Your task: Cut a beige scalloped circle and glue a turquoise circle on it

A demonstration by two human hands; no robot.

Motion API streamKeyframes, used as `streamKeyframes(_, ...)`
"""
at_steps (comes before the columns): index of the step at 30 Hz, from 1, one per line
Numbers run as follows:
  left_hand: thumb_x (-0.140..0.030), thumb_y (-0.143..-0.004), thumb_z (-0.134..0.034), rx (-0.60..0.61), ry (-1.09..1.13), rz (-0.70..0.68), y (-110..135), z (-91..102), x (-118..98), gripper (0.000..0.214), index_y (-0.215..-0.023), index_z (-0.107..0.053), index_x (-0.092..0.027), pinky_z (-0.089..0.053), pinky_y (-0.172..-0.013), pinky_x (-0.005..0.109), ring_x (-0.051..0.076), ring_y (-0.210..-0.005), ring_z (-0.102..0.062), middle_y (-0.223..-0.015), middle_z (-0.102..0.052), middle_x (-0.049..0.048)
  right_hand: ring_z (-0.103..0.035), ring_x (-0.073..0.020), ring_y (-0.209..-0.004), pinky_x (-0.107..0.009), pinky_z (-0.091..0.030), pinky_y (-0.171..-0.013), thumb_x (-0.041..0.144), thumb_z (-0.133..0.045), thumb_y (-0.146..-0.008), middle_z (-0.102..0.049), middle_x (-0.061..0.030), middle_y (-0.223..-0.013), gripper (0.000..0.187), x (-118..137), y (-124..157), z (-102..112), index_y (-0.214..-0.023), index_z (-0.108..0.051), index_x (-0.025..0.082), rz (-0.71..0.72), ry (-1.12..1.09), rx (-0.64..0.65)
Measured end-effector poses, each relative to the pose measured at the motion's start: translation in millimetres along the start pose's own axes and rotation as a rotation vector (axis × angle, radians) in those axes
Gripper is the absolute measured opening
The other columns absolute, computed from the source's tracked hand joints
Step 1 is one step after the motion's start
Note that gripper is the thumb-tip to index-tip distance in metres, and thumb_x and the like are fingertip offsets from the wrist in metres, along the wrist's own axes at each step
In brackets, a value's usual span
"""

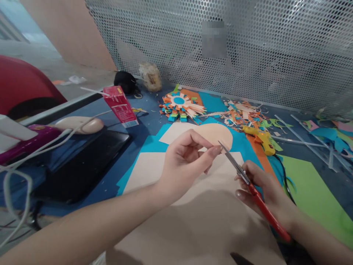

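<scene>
My left hand (187, 158) is over the cream paper sheets, thumb and forefinger pinched together; whatever is between them is too small or hidden to make out. Just behind those fingertips shows a round peach paper piece (217, 132), partly covered by the hand; I cannot tell if the fingers touch it. In my right hand (264, 187) is a pair of scissors (259, 200) with red handles. Its narrow metal blades look closed, and the tip points up at the left fingertips. Beneath both hands lies a large cream paper sheet (146, 169) on blue paper (149, 145).
A layered paper flower (179, 101) and a heap of paper scraps (245, 114) lie farther back. Right are a yellow glue gun (259, 140), green paper (311, 184) and clear sticks (311, 138). Left are a red drink carton (121, 106), a black tablet-like slab (85, 165) and white cables (52, 147).
</scene>
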State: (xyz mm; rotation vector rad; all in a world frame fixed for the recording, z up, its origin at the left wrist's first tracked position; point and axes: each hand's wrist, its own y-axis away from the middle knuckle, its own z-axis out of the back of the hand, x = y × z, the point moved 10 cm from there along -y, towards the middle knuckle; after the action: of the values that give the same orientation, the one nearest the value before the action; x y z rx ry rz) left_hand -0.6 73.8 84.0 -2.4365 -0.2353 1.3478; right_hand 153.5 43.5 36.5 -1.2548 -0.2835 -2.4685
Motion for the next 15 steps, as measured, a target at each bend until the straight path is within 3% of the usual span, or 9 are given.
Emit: streamKeyframes(15, -0.014, -0.074, -0.071, -0.009, -0.017, -0.005, -1.3, 0.7, -0.9, 0.013, -0.067, -0.061, -0.016, -0.045, -0.037, 0.016, 0.007, -0.049, -0.055, -0.068, -0.070, 0.0007, -0.031, -0.0116, -0.059, -0.023, -0.030, -0.048, 0.043, -0.057, -0.084, -0.034, 0.0067, -0.069, 0.033, -2.1, 0.5, -1.7, -0.077, -0.030, 0.026, -0.024, -0.022, 0.019)
